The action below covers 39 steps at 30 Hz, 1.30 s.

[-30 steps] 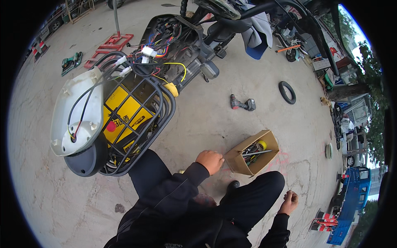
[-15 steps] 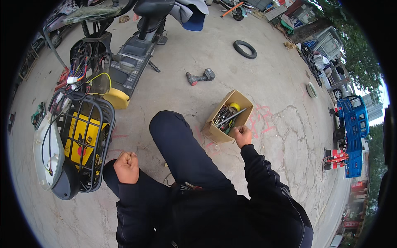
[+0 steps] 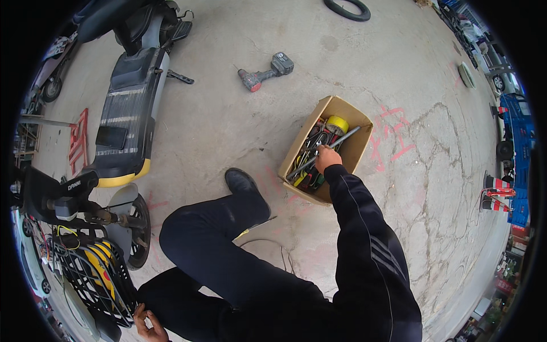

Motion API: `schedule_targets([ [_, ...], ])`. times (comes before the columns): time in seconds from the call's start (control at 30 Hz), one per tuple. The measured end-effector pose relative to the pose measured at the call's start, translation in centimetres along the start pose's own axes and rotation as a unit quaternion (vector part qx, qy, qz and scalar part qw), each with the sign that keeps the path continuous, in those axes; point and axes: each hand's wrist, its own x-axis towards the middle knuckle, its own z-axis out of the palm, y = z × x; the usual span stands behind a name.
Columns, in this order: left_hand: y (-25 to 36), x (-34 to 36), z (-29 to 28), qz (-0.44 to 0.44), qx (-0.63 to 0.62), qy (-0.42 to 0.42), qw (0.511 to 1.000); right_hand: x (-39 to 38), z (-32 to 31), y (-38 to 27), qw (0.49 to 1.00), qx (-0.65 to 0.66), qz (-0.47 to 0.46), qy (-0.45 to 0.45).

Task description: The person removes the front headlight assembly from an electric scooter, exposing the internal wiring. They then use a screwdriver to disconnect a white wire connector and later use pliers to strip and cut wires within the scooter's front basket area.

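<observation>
My right hand (image 3: 329, 158) reaches into an open cardboard box (image 3: 356, 149) of tools, its fingers closed at the tool pile. What they grip, if anything, is too small to make out. A long grey metal rod (image 3: 348, 134) slants across the box, passing by my fingers. Beside it lie a yellow tape roll (image 3: 337, 125) and several hand tools in a jumble. My left hand (image 3: 149, 325) is low at the left, fingers loosely apart and holding nothing visible. It is close to the black wire basket (image 3: 91, 279) of an electric scooter (image 3: 128, 108).
A cordless drill (image 3: 265, 73) lies on the concrete beyond the box. Farther off is a black tyre (image 3: 348, 10). The scooter stands along the left, its front wheel (image 3: 139, 231) near my bent leg (image 3: 211, 245). Striped traffic cones (image 3: 497, 192) and a blue truck (image 3: 518, 154) are at the right.
My view has swung, shifting the scooter left and down. My right hand has gone from the box's near edge into the tools. My left hand has dropped toward the basket and its fist has loosened.
</observation>
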Motion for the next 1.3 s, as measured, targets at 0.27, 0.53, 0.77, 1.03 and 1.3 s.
schedule_targets([
  [0.27,3.0,2.8,-0.9,-0.009,0.067,-0.044,0.997,8.5,3.3,1.4,0.940,-0.305,-0.141,-0.057],
  [0.53,6.6,6.3,-1.0,0.010,0.035,-0.024,0.999,9.5,4.2,1.9,0.886,-0.405,-0.184,-0.129],
  [0.77,6.4,8.0,-2.3,0.068,-0.009,-0.050,0.996,9.0,0.5,0.0,0.858,-0.446,-0.209,-0.148],
  [1.03,5.3,5.9,-4.1,0.093,-0.084,-0.059,0.990,-3.6,-12.8,4.4,0.964,-0.232,-0.040,-0.125],
  [1.3,5.1,3.6,-11.0,0.175,-0.176,0.012,0.969,-15.8,-17.3,-5.6,0.944,0.321,-0.047,0.055],
])
